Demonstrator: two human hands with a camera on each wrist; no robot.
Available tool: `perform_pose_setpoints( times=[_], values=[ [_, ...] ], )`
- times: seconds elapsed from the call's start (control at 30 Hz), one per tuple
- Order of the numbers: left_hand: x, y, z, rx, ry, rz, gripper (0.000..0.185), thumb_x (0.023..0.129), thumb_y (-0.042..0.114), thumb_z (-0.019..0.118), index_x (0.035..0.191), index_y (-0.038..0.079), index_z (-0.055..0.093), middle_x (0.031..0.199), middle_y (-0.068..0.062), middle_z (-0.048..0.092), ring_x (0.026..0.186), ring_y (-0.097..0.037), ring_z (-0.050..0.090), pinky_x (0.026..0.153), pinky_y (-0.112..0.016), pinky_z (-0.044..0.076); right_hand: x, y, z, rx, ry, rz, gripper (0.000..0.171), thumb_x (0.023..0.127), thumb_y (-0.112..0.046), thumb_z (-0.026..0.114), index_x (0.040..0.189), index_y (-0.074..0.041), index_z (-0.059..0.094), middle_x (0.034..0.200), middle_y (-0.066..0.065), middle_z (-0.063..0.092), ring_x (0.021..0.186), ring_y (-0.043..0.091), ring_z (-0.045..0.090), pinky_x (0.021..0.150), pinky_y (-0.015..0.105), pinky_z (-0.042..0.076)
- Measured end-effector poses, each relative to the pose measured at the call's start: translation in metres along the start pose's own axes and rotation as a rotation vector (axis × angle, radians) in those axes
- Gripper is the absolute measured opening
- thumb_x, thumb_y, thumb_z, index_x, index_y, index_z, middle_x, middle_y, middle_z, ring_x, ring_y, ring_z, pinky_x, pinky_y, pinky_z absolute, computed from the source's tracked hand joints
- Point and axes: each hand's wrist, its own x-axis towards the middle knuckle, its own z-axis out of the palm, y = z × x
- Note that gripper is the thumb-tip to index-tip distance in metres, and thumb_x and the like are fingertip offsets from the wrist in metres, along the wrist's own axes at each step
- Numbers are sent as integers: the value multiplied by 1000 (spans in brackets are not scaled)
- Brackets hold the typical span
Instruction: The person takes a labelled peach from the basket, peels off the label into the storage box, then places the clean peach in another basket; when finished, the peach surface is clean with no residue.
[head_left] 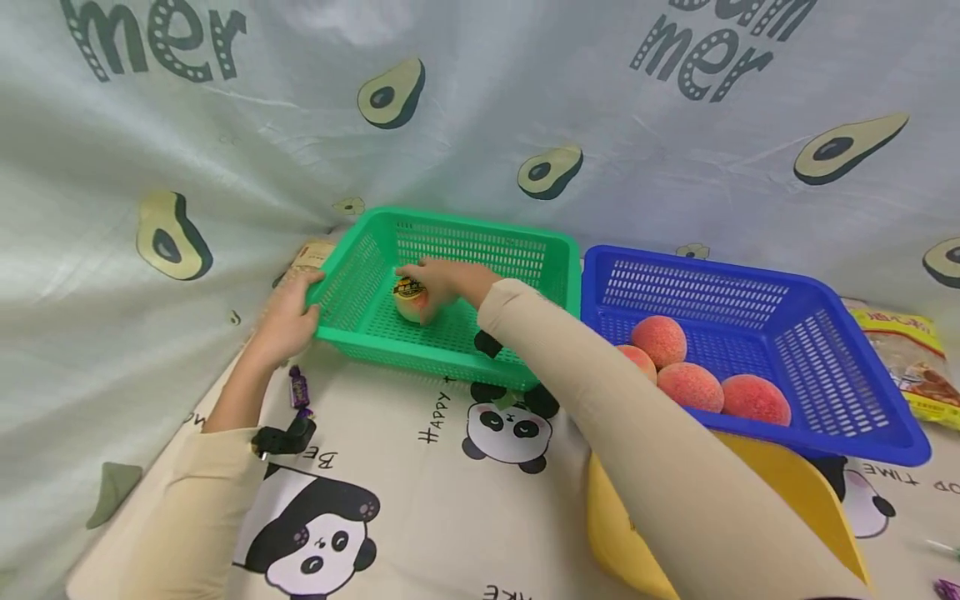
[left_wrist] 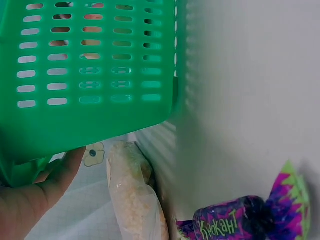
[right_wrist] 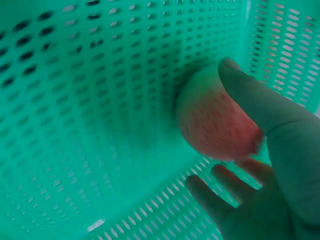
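My left hand (head_left: 288, 317) grips the left end of a green plastic basket (head_left: 442, 360). In the left wrist view its thumb and finger (left_wrist: 62, 175) hold the basket's rim. Inside the basket, on its floor, sits a round red-and-yellow fruit (head_left: 408, 310) with black print on its upper side. My right hand (head_left: 450, 283) reaches in around this fruit. The right wrist view shows the thumb (right_wrist: 270, 102) lying over one edge of the fruit (right_wrist: 217, 125), while several spread fingertips are below it. Whether a hidden finger touches the fruit cannot be seen.
On the right, a blue basket (head_left: 817, 350) holds several peaches (head_left: 690, 386). A yellow container (head_left: 787, 475) stands in front, partly behind my right forearm. A purple wrapped candy (head_left: 298, 387) lies near my left wrist. A yellow food packet (head_left: 911, 358) lies at the far right.
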Motion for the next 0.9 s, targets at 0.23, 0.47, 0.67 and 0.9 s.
perform_pose_setpoints(
  times=[0.23, 0.47, 0.67, 0.9],
  values=[
    [-1, 0, 11, -66, -16, -5, 50, 93, -10, 35, 141, -15, 22, 143, -36, 23, 130, -51, 22, 105, -62, 20, 7, 3, 18, 31, -5, 8, 71, 85, -14, 71, 141, -19, 28, 130, 13, 37, 110, 24, 43, 88, 36, 42],
    [2, -4, 4, -73, -3, 16, 51, 92, -11, 34, 141, -15, 21, 142, -38, 21, 128, -53, 22, 103, -64, 20, -26, 8, -10, 88, 159, -114, 73, 80, -13, 75, 138, -14, 32, 132, 15, 35, 113, 25, 41, 89, 37, 43],
    [-1, -3, 3, -71, -30, 0, 52, 94, -9, 31, 144, -14, 15, 144, -39, 16, 128, -55, 20, 102, -66, 19, -103, 2, -24, 188, 342, -157, 70, 76, -13, 78, 134, -14, 38, 128, 14, 39, 110, 25, 41, 85, 37, 44],
    [1, 1, 8, -33, -37, 2, 51, 96, -5, 30, 144, -13, 15, 143, -40, 16, 127, -57, 20, 100, -68, 19, -208, -30, 21, 267, 430, -159, 74, 66, -14, 86, 129, -17, 47, 121, 9, 46, 108, 21, 47, 86, 33, 48]
  ],
)
